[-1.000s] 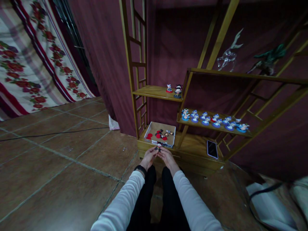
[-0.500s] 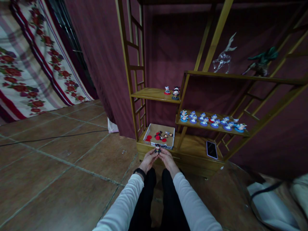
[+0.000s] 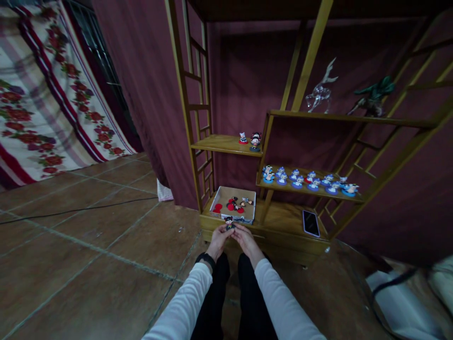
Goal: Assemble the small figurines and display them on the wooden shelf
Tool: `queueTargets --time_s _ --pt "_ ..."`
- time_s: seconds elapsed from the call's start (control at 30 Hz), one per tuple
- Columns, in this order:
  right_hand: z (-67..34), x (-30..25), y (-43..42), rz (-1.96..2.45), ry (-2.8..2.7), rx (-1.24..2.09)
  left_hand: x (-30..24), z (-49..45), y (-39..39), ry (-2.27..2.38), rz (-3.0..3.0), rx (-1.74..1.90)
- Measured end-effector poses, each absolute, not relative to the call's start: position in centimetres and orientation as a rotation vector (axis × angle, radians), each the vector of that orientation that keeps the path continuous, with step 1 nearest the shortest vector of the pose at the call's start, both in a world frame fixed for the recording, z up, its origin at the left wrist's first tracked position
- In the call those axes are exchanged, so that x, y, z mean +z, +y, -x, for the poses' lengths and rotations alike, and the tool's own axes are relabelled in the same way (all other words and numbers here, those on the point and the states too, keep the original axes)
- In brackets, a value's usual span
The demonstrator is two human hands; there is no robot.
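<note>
My left hand [image 3: 219, 240] and my right hand [image 3: 245, 239] meet in front of me, fingers pinched together on a small figurine [image 3: 229, 221] with a dark head. They hover just in front of a shallow cardboard box [image 3: 233, 205] on the bottom board of a wooden shelf unit [image 3: 283, 217]. Several red bases and small figure parts lie in the box. Two finished figurines [image 3: 250, 139] stand on the left middle shelf. A row of several blue-based figurines [image 3: 307, 180] fills the lower right shelf.
A black phone [image 3: 310, 223] lies on the bottom board right of the box. A clear glass deer [image 3: 320, 94] and a green ornament [image 3: 375, 94] stand on the top shelf. Dark red curtains hang behind; a cable [image 3: 71, 210] crosses the tiled floor; a bag [image 3: 399, 297] lies at right.
The view has tilted up slightly, so the shelves sit lower in the picture. My hands stay together on the figurine, drawn a little nearer to me and lower.
</note>
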State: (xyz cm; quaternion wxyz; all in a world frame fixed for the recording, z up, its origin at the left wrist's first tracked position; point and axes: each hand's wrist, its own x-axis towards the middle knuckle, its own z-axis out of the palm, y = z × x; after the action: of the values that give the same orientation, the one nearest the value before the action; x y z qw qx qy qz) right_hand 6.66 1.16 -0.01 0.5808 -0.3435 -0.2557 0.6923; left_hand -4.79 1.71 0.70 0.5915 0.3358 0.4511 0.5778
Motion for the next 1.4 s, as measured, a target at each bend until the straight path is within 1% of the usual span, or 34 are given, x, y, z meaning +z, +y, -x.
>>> queueTargets --time_s 0.2,0.4,0.83,1.17,1.4 --pt "-6.4 -0.2 1.4 0.855 -0.550 1.630 0.0 4.7 2.2 1.203 -0.902 1.352" --pt "-6.4 0.0 1.3 0.856 -0.548 1.649 -0.6 5.2 2.9 1.223 -1.055 1.417" --pt "-5.6 0.0 1.3 0.875 -0.552 1.619 0.2 5.9 2.5 1.118 -1.022 1.378" --pt "-5.3 -0.2 1.3 0.869 -0.610 1.614 1.0 6.3 2.2 1.241 -1.168 1.329" --pt "-5.5 1.2 0.0 0.858 -0.772 1.607 2.1 6.9 1.5 1.301 -1.161 1.329"
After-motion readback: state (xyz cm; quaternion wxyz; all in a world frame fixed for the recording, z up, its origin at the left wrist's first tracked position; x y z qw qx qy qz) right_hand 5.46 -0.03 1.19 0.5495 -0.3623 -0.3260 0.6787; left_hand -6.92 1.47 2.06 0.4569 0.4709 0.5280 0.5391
